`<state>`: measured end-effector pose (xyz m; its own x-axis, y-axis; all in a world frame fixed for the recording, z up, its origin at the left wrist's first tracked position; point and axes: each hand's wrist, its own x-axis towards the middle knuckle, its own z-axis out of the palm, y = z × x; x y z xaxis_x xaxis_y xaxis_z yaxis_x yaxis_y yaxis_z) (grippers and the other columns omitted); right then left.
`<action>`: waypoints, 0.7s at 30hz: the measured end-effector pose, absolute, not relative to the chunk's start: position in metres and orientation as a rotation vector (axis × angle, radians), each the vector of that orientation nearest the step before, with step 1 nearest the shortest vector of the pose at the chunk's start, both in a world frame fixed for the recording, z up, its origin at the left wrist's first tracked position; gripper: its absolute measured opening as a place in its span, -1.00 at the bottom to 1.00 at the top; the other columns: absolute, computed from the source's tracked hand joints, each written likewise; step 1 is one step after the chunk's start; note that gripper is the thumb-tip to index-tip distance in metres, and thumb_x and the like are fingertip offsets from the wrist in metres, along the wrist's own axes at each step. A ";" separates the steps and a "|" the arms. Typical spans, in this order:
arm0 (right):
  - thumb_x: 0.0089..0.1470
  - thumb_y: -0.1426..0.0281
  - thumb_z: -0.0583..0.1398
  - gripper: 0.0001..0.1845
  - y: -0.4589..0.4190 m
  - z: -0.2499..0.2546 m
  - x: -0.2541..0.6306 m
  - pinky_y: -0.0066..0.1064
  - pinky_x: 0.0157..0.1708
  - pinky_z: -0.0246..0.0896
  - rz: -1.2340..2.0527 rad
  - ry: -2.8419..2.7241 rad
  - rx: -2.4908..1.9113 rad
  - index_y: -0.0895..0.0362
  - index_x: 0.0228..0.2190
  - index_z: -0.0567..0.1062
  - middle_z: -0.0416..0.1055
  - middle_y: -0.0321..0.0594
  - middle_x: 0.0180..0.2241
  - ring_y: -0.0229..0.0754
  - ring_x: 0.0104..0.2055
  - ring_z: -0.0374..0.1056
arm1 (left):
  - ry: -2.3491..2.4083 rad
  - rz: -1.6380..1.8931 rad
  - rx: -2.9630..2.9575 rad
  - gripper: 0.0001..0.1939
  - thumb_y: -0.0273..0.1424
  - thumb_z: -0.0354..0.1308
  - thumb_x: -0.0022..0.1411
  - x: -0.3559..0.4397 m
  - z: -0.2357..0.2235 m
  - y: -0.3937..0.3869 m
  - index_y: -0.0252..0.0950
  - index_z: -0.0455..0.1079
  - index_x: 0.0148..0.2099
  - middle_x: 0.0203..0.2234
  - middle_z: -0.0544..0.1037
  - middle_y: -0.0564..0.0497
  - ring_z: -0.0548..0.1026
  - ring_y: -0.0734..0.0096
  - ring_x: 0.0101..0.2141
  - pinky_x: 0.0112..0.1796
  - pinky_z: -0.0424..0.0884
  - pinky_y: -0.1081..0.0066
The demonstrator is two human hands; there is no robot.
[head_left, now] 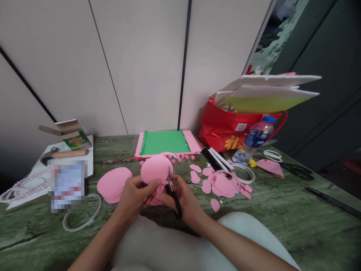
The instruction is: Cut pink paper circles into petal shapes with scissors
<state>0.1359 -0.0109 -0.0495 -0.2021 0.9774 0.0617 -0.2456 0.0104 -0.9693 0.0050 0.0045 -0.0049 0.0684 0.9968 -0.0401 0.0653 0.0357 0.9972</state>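
My left hand (135,194) pinches a round piece of pink paper (155,168) by its lower edge, holding it upright above the table. My right hand (184,197) grips a pair of scissors (175,199) with black handles, the blades pointing up beside the paper's right edge. Some more pink paper shows between the two hands, partly hidden by the fingers. Left of my left hand lies a stack of pink paper circles (113,184). To the right of my right hand is a loose heap of pink paper cutouts (224,183).
Behind the hands lies a green sheet (165,142) on pink paper. Tape rolls (67,226), a hammer (72,153), a bead string (28,185) and an opened box (76,140) are at left. A red bag (217,126), water bottle (255,139) and pens (220,158) stand or lie at right.
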 end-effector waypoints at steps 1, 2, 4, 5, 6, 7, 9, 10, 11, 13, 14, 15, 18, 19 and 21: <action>-0.23 0.21 0.30 -0.47 -0.011 -0.049 0.136 -0.40 -0.49 0.26 1.459 -1.166 -0.883 0.06 -0.24 0.20 0.34 -0.39 -0.54 -0.25 -0.51 0.34 | 1.221 1.094 1.260 -0.67 -0.29 0.23 -0.13 0.005 -0.005 0.004 -0.35 0.24 -0.73 -0.88 0.22 0.17 0.09 0.71 -0.83 -0.78 -0.08 0.59; -0.24 0.22 0.31 -0.46 -0.011 -0.049 0.136 -0.40 -0.49 0.26 1.484 -1.143 -0.872 0.06 -0.24 0.20 0.34 -0.39 -0.55 -0.25 -0.51 0.34 | 1.221 1.089 1.259 -0.68 -0.29 0.23 -0.13 0.005 -0.005 0.004 -0.35 0.25 -0.72 -0.88 0.22 0.17 0.09 0.71 -0.83 -0.78 -0.08 0.60; -0.26 0.23 0.32 -0.45 -0.012 -0.048 0.136 -0.41 -0.51 0.25 1.509 -1.109 -0.860 0.06 -0.25 0.20 0.32 -0.41 -0.56 -0.26 -0.53 0.32 | 1.222 1.080 1.250 -0.68 -0.28 0.24 -0.14 0.005 -0.005 0.004 -0.35 0.25 -0.71 -0.89 0.22 0.17 0.09 0.70 -0.83 -0.79 -0.08 0.60; -0.26 0.23 0.33 -0.45 -0.012 -0.047 0.136 -0.41 -0.52 0.24 1.515 -1.100 -0.856 0.06 -0.25 0.20 0.32 -0.41 -0.57 -0.26 -0.54 0.31 | 1.222 1.076 1.247 -0.68 -0.28 0.25 -0.15 0.005 -0.005 0.004 -0.35 0.25 -0.71 -0.89 0.22 0.18 0.09 0.71 -0.83 -0.79 -0.08 0.60; -0.26 0.24 0.33 -0.45 -0.012 -0.047 0.136 -0.43 -0.53 0.22 1.522 -1.093 -0.850 0.06 -0.25 0.20 0.32 -0.42 -0.57 -0.27 -0.55 0.30 | 1.223 1.074 1.245 -0.68 -0.28 0.25 -0.15 0.005 -0.005 0.004 -0.35 0.25 -0.71 -0.89 0.21 0.18 0.09 0.71 -0.83 -0.79 -0.08 0.60; -0.27 0.26 0.33 -0.45 -0.012 -0.046 0.136 -0.44 -0.54 0.20 1.531 -1.088 -0.842 0.06 -0.25 0.20 0.32 -0.42 -0.57 -0.29 -0.57 0.28 | 1.226 1.072 1.245 -0.67 -0.27 0.25 -0.15 0.005 -0.005 0.004 -0.35 0.25 -0.71 -0.89 0.21 0.18 0.09 0.71 -0.83 -0.79 -0.08 0.61; -0.28 0.29 0.34 -0.44 -0.012 -0.045 0.136 -0.49 -0.56 0.14 1.540 -1.081 -0.831 0.08 -0.26 0.20 0.32 -0.44 -0.59 -0.34 -0.60 0.23 | 1.228 1.072 1.245 -0.67 -0.26 0.24 -0.13 0.004 -0.005 0.004 -0.35 0.25 -0.70 -0.89 0.21 0.18 0.09 0.71 -0.83 -0.79 -0.08 0.61; -0.29 0.30 0.35 -0.44 -0.013 -0.044 0.136 -0.52 -0.58 0.10 1.546 -1.078 -0.830 0.09 -0.26 0.19 0.32 -0.46 -0.60 -0.37 -0.61 0.20 | 1.227 1.075 1.245 -0.67 -0.26 0.24 -0.13 0.004 -0.005 0.004 -0.35 0.25 -0.70 -0.88 0.21 0.18 0.09 0.71 -0.83 -0.79 -0.08 0.61; -0.29 0.31 0.35 -0.43 -0.013 -0.043 0.137 -0.54 -0.59 0.07 1.546 -1.077 -0.836 0.10 -0.26 0.19 0.30 -0.48 -0.62 -0.39 -0.63 0.17 | 1.224 1.078 1.246 -0.68 -0.26 0.23 -0.13 0.004 -0.005 0.004 -0.34 0.25 -0.70 -0.88 0.21 0.18 0.09 0.71 -0.83 -0.79 -0.08 0.61; -0.28 0.30 0.34 -0.44 -0.014 -0.039 0.138 -0.56 -0.62 0.01 1.551 -1.082 -0.866 0.12 -0.26 0.19 0.27 -0.51 -0.66 -0.41 -0.65 0.12 | 1.216 1.086 1.249 -0.68 -0.27 0.23 -0.13 0.004 -0.006 0.004 -0.34 0.25 -0.69 -0.88 0.22 0.18 0.09 0.71 -0.83 -0.79 -0.08 0.61; -0.29 0.29 0.34 -0.44 -0.014 -0.037 0.138 -0.57 -0.63 0.00 1.542 -1.093 -0.892 0.12 -0.27 0.19 0.25 -0.52 -0.68 -0.41 -0.65 0.11 | 1.214 1.091 1.253 -0.68 -0.27 0.23 -0.12 0.004 -0.006 0.004 -0.34 0.24 -0.69 -0.87 0.22 0.18 0.09 0.71 -0.83 -0.79 -0.08 0.61; -0.28 0.27 0.34 -0.44 -0.015 -0.035 0.139 -0.57 -0.63 -0.01 1.534 -1.102 -0.916 0.12 -0.27 0.19 0.26 -0.52 -0.69 -0.41 -0.66 0.11 | 1.213 1.093 1.256 -0.68 -0.27 0.23 -0.12 0.003 -0.007 0.004 -0.34 0.24 -0.69 -0.88 0.21 0.19 0.08 0.71 -0.82 -0.78 -0.08 0.61; -0.27 0.22 0.32 -0.45 -0.015 -0.034 0.139 -0.56 -0.65 -0.02 1.505 -1.137 -0.958 0.13 -0.28 0.18 0.28 -0.50 -0.71 -0.38 -0.66 0.13 | 1.224 1.098 1.250 -0.68 -0.28 0.23 -0.12 0.003 -0.006 0.005 -0.34 0.23 -0.69 -0.88 0.19 0.19 0.08 0.71 -0.82 -0.78 -0.09 0.60; -0.26 0.21 0.31 -0.45 -0.015 -0.035 0.139 -0.56 -0.65 -0.01 1.500 -1.146 -0.955 0.13 -0.28 0.18 0.28 -0.50 -0.71 -0.38 -0.67 0.14 | 1.227 1.099 1.247 -0.68 -0.28 0.23 -0.12 0.003 -0.006 0.005 -0.34 0.23 -0.69 -0.88 0.19 0.19 0.07 0.71 -0.81 -0.77 -0.09 0.60; -0.25 0.20 0.30 -0.45 -0.013 -0.039 0.139 -0.55 -0.65 0.01 1.495 -1.159 -0.937 0.14 -0.27 0.18 0.26 -0.51 -0.73 -0.37 -0.68 0.15 | 1.228 1.102 1.241 -0.69 -0.28 0.22 -0.11 0.003 -0.005 0.004 -0.34 0.23 -0.68 -0.87 0.19 0.20 0.07 0.71 -0.81 -0.77 -0.10 0.59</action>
